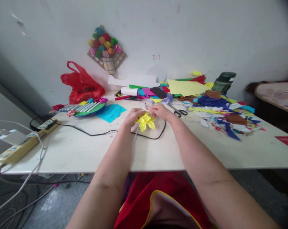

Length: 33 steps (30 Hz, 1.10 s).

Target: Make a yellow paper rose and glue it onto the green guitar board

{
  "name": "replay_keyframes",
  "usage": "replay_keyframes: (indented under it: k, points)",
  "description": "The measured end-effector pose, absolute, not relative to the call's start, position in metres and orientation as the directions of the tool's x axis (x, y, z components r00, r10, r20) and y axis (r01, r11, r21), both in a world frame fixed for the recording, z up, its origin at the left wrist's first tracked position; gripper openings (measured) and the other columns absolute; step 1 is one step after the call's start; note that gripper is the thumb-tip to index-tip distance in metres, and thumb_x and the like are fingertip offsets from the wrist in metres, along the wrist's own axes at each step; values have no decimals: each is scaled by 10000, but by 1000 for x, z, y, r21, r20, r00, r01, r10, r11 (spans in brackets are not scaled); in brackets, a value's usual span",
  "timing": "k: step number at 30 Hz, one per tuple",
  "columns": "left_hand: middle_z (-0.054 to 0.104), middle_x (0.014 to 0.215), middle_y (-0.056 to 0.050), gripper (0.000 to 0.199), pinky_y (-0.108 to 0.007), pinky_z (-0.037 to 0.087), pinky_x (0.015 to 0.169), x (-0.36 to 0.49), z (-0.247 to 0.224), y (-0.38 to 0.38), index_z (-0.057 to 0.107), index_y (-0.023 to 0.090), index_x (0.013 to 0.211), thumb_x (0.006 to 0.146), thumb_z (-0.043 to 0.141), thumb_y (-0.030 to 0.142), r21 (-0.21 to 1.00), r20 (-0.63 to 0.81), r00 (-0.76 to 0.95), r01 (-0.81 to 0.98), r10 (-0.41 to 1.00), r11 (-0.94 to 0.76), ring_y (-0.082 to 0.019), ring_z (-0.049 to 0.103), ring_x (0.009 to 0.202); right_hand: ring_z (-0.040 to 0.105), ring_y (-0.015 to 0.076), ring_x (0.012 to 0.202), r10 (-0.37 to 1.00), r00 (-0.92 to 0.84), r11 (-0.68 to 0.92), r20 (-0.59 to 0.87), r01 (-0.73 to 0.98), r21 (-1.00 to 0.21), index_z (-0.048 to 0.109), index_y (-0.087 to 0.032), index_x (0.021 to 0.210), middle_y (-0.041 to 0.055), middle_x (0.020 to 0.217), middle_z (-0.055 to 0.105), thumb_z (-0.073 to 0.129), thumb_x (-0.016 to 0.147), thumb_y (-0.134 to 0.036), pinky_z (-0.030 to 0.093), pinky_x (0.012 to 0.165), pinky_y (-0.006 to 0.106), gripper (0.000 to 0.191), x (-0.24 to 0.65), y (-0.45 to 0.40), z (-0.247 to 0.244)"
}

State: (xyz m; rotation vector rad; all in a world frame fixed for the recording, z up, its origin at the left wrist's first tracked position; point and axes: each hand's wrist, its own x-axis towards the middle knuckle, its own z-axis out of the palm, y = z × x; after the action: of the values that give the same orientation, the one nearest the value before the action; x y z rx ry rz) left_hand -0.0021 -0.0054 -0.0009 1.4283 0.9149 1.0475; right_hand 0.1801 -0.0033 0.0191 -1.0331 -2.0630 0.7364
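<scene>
A yellow paper flower with pointed petals is held low over the table, between my two hands. My left hand is closed on it from the left side, its fingertips partly hidden behind the petals. Close by on the right, my right hand is closed with its fingers bent just above the flower. Whatever it pinches is too small or hidden to name. A pale translucent stick slants down below my left hand. Around the flower runs a loop of black cable on the table.
Scissors lie right of my hands, beside heaped paper scraps. A dark phone rests on coloured papers behind. To the left are blue paper, a red plastic bag and a power strip. A green bottle stands back right.
</scene>
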Motion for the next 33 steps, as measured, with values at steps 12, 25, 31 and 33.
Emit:
replay_keyframes:
  k: [12,25,31,33]
  points:
    - [526,549,18,251,-235,323,512,-2,3,-10,632,123,705,626,641,361,981,123,342,98,932,-165,-87,451,495,438,105,546,849,-413,503,330,440,-744,539,-156,539,-18,523,460,540,716,-404,340,553,247,305,179,4,13]
    - [507,564,26,244,-232,312,512,-5,2,-7,604,136,729,669,603,373,968,146,358,139,922,-207,-86,443,512,520,128,606,844,-342,535,413,590,-604,628,-160,584,4,560,584,564,750,-340,368,586,241,253,180,10,11]
    - [527,570,19,261,-231,327,528,-4,4,-9,609,126,746,655,619,371,973,144,379,112,914,-200,-87,455,517,526,132,615,832,-344,553,435,583,-596,669,-157,614,4,557,593,585,753,-336,366,570,236,242,181,9,12]
    - [536,579,15,265,-229,334,535,-4,5,-10,614,121,750,653,626,368,974,140,384,110,913,-196,-87,464,526,531,133,617,835,-341,548,432,590,-594,678,-159,619,2,559,597,594,753,-340,367,567,236,241,181,9,11]
